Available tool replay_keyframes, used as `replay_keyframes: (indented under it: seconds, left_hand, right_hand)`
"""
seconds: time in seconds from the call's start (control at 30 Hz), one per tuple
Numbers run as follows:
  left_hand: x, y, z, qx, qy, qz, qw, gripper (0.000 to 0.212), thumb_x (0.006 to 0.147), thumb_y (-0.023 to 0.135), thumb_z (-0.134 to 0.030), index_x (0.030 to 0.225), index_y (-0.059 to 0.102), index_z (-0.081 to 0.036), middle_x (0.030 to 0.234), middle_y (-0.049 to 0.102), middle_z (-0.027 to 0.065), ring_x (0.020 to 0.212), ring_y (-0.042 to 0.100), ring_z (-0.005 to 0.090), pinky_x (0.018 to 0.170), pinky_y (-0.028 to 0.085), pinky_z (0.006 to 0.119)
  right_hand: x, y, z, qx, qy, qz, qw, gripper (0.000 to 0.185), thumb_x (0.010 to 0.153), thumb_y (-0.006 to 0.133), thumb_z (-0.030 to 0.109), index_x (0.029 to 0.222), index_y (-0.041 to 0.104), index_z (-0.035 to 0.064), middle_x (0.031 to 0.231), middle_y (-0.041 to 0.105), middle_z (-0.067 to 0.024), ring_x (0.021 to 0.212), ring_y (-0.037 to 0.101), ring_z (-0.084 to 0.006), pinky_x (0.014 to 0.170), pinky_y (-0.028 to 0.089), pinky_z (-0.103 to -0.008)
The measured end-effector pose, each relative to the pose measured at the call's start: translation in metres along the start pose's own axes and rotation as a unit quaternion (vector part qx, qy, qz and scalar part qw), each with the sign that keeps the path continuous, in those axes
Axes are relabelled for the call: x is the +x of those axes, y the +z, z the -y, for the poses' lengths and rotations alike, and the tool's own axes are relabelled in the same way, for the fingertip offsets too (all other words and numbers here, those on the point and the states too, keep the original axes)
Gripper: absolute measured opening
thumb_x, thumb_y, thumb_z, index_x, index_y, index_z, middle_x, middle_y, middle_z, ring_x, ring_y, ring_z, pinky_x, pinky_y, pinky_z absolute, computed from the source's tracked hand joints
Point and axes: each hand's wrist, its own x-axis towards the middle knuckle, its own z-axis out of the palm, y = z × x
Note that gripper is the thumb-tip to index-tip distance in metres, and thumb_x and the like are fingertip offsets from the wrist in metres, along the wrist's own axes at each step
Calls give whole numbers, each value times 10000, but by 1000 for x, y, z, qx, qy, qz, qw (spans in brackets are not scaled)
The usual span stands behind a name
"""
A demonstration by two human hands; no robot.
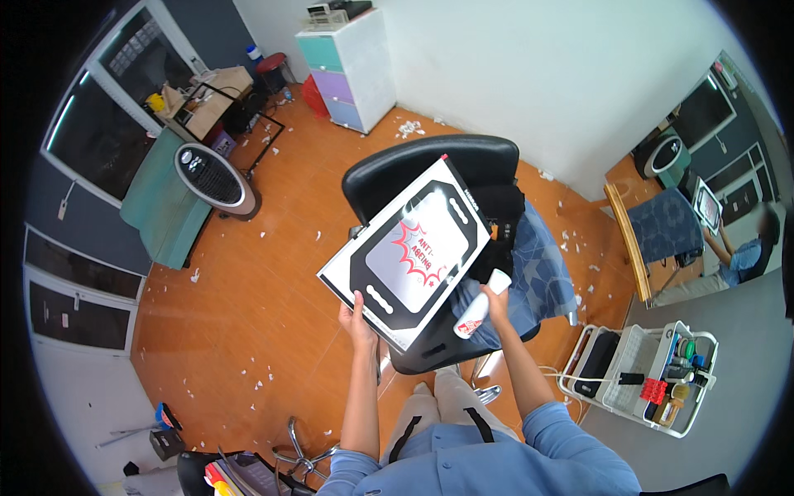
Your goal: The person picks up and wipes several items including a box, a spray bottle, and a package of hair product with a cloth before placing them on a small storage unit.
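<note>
My left hand (360, 325) grips the lower left edge of a flat white and black box (388, 230), its thumb on the front. The box is tilted over a black salon chair (428, 162) and bears red and black printing around a glossy panel. In my right hand (496, 305) is a white bottle (482, 305) with a red print, held slanted just right of the box's lower edge. Behind it, blue patterned cloth (539, 266) drapes over the chair's right side. Dark items on the seat are partly hidden by the box.
A white trolley (633, 366) with bottles, a black case and a cable stands at right. A wall mirror (713, 186) has a wooden ledge (626, 242). White scraps litter the orange floor (279, 310). An air cooler (214, 180) and a drawer cabinet (347, 74) stand farther off.
</note>
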Motion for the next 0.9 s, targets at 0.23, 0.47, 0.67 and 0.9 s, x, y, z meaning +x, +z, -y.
replay_keyframes:
  seconds: [0.23,0.47,0.67,0.9]
  left_hand:
    - [-10,-55,-93,-84,72,14,994,255,961,538,-207,1128,548,-15,995,643,79,827,644,165,724,542,302]
    - [-42,-107,-171,-140,185,-6,973,307,947,564,-196,1177,531,5,1044,635,91,875,635,163,749,527,289]
    - [-78,-137,-225,-134,247,0,960,301,944,567,-212,1157,544,-2,1017,643,87,853,647,164,726,536,287]
    - [-101,-147,-255,-136,274,7,952,270,940,566,-197,1124,553,1,994,650,95,817,658,168,691,552,294]
  right_hand:
    - [-65,34,109,573,163,139,791,467,812,580,393,1026,545,-21,876,611,-157,706,597,-242,659,529,-373]
    - [-116,94,135,540,247,284,752,398,784,626,244,1067,521,-16,890,596,-179,714,609,-239,655,548,-369]
    - [-290,141,253,131,-205,542,804,435,630,702,58,1045,586,4,958,650,-113,888,631,-194,824,495,-341]
    - [-358,146,282,144,-307,455,824,402,641,698,52,1013,570,-31,877,649,-94,769,629,-182,701,498,-310]
